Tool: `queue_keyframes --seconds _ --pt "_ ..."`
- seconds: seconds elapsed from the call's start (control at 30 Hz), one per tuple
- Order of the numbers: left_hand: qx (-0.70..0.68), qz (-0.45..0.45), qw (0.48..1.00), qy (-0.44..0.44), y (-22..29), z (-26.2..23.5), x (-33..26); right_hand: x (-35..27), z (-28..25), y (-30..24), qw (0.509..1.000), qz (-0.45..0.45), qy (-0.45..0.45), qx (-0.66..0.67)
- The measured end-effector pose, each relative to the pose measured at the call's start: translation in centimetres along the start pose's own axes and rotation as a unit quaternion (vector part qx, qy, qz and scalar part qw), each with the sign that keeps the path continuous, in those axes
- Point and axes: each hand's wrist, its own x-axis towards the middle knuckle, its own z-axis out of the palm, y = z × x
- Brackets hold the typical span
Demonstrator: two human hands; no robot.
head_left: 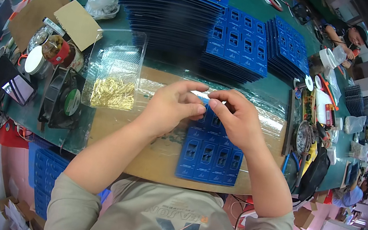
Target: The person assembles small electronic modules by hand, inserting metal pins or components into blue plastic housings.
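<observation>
Watching the blue panel (209, 162)

I see it on the near brown board (152, 161), its far end under both hands. The left hand (173, 106) is half-curled; the right hand (241, 121) has thumb and forefinger drawn close. I cannot tell whether either grips anything. Leftward, gold pins (113, 93) lie in a clear tray (119, 53).
</observation>
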Motion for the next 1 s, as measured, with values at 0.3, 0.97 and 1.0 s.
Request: queue_keyframes --seconds 0.3,0.97,1.0 --pt "0.007 0.005 1.000 0.000 0.2 0.3 -0.2 1.1 -0.1 0.2 0.991 0.076 -0.076 0.081" --pt "0.001 0.076 0.993 0.088 -0.4 -0.4 0.7 -1.5 -1.1 3.9 0.980 0.000 -0.020 -0.199" --pt "0.001 0.079 0.993 0.090 -0.5 -0.5 0.7 -1.6 -1.1 3.9 0.980 0.000 -0.022 -0.199"
